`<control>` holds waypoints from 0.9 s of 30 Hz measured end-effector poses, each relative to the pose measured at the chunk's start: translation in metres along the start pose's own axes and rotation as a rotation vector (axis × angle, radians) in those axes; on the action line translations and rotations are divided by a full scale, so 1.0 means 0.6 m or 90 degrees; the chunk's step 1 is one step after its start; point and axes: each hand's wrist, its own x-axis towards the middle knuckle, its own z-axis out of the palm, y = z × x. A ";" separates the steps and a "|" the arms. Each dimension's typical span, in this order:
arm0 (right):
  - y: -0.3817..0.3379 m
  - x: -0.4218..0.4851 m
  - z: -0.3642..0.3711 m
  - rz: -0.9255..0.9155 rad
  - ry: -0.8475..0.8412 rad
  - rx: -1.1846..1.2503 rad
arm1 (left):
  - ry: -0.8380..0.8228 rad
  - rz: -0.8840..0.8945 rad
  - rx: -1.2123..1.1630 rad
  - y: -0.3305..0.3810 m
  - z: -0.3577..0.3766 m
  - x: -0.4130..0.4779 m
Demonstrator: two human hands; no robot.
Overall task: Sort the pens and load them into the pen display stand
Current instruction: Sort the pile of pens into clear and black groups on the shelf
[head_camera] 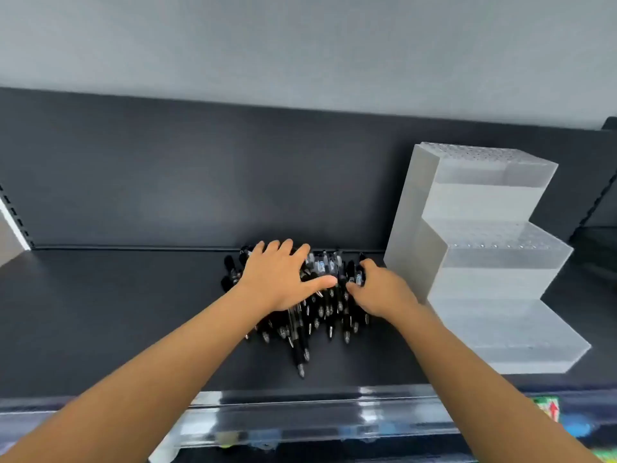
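Black pens (320, 315) lie in a loose pile on a dark shelf (117, 312), a little below the middle of the view, with most of the tips pointing toward 6 o'clock. Both bare forearms reach in from the bottom corners and meet over this pile.

The left hand (280, 279) lies palm down on the pile's 9 o'clock half. Its fingers are straight and a little spread, pointing toward 12 o'clock, and the thumb (324, 282) stretches out toward 3 o'clock across the pens. It presses on them and does not grip any.

The right hand (384, 292) is at the pile's 3 o'clock edge. Its fingers are curled over the pens there and the thumb comes from below, so a few pens are pinched between them.

The pen display stand (494, 272), of frosted clear plastic with three steps, stands on the shelf at 3 o'clock from the pile, just beside the right hand. I see no pens in its holes.

A dark back panel (200, 178) rises behind, and a clear strip (317, 416) runs along the shelf's front edge at 6 o'clock.
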 end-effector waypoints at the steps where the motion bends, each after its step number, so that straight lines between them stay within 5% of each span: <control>1: 0.002 0.009 0.003 0.004 0.000 0.011 | -0.011 0.005 0.004 0.006 0.004 0.010; 12: 0.006 0.076 -0.005 0.153 -0.072 0.189 | -0.009 0.058 0.022 0.010 0.032 0.087; 20: 0.012 0.106 0.003 0.140 -0.097 0.126 | 0.019 0.096 -0.036 0.006 0.020 0.114; 27: 0.023 0.096 -0.021 0.173 -0.071 0.481 | 0.037 0.125 -0.196 0.017 -0.001 0.127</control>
